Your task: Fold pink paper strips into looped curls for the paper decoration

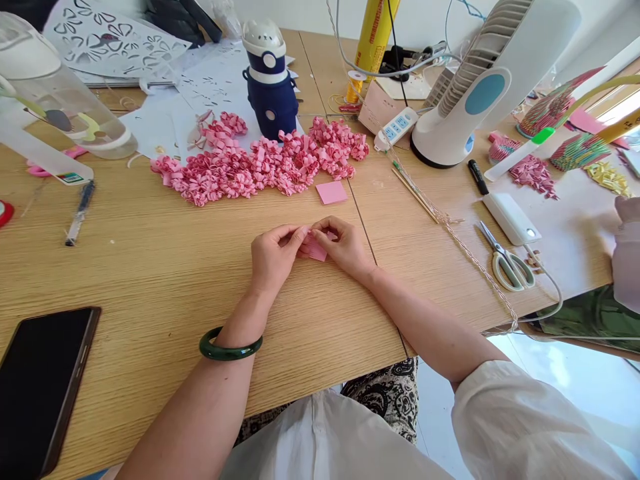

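Both my hands meet over a small pink paper piece [316, 249] on the wooden table [150, 267]. My left hand [274, 255] pinches its left edge with closed fingertips; a green bangle [230, 347] circles that wrist. My right hand [344, 245] pinches the right side of the same paper, fingers curled. A flat pink paper square [331, 193] lies just beyond my hands. Behind it stretches a long heap of curled pink paper pieces [260, 167].
A black phone [40, 387] lies at the near left. A navy bottle [270, 80], white cut-out sheets [120, 40], a desk fan [480, 87], a power strip [397, 127], scissors [507, 263], a marker [477, 177] and wooden sticks [415, 193] stand around. Another person's sleeve [627, 253] is at the right edge.
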Available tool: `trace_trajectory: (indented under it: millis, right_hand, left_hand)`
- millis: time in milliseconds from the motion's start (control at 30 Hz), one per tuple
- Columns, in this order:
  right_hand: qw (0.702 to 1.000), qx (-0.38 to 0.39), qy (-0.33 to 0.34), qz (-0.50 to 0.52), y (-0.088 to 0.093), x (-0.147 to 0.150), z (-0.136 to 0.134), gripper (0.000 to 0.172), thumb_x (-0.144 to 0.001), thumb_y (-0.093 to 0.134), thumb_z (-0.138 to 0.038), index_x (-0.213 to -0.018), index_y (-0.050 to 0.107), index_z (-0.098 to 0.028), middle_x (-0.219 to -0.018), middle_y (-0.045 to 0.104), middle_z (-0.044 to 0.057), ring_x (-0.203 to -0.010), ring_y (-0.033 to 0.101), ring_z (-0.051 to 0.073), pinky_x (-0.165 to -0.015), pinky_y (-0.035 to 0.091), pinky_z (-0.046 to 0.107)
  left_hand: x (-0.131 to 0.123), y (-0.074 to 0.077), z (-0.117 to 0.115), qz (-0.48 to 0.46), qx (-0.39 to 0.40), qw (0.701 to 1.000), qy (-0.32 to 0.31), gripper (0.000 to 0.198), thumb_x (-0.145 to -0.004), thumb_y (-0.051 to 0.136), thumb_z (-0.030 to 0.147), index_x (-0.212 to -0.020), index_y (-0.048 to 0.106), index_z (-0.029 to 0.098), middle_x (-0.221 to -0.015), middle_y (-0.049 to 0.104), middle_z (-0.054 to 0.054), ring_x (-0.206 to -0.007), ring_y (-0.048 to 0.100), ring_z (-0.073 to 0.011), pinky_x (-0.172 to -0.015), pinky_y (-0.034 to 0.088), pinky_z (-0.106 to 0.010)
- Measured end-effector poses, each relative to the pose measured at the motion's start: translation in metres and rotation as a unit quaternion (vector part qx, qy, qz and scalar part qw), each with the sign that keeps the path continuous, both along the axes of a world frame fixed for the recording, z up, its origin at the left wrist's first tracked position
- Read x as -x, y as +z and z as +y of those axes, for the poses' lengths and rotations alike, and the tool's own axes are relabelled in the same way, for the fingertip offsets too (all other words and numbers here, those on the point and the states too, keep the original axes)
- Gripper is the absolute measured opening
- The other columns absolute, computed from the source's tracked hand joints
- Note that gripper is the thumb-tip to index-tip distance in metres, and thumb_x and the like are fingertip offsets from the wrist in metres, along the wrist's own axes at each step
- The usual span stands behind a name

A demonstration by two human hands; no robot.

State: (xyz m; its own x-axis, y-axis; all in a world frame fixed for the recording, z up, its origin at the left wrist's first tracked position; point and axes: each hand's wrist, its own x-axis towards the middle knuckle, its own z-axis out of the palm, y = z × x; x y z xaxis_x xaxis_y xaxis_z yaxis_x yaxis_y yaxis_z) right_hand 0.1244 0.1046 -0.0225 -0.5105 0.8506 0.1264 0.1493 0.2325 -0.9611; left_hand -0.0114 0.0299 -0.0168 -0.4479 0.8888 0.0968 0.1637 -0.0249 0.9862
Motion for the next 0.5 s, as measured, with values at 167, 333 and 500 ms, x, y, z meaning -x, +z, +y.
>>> trace_trajectory:
  millis: [167, 333, 500]
  right_hand:
    - [1.000, -0.010, 0.001, 0.007, 0.0003, -0.0012, -0.0013, 0.021, -0.085, 0.063, -0.037, -0.080, 0.062, -0.017, -0.080, 0.065, 0.001, -0.072, 0.055, 0.011, -0.072, 0.045, 0.028]
    - [1.000, -0.005, -0.001, -0.007, 0.0003, -0.0014, -0.0008, 0.019, -0.085, 0.064, -0.036, -0.081, 0.062, -0.017, -0.080, 0.065, 0.001, -0.073, 0.054, 0.011, -0.072, 0.045, 0.028]
    - [1.000, -0.008, 0.002, -0.012, 0.0034, -0.0017, -0.0012, 0.017, -0.085, 0.063, -0.033, -0.081, 0.062, -0.017, -0.080, 0.066, 0.001, -0.073, 0.055, 0.012, -0.073, 0.045, 0.028]
  left_hand:
    - [0.0012, -0.0030, 0.0000, -0.015, -0.001, 1.000, -0.020, 0.029, -0.087, 0.065, 0.042, -0.073, 0.073, 0.019, -0.068, 0.073, -0.002, -0.054, 0.065, -0.0139, -0.055, 0.057, -0.024]
    - [0.0021, -0.0028, -0.0002, -0.008, 0.002, 1.000, -0.024, 0.028, -0.087, 0.067, 0.042, -0.074, 0.075, 0.019, -0.069, 0.073, -0.002, -0.057, 0.067, -0.0145, -0.058, 0.057, -0.024]
    - [0.0016, -0.0003, -0.0004, 0.010, 0.009, 1.000, -0.014, 0.022, -0.082, 0.072, 0.038, -0.086, 0.079, 0.018, -0.070, 0.075, -0.003, -0.058, 0.068, -0.0153, -0.059, 0.058, -0.025]
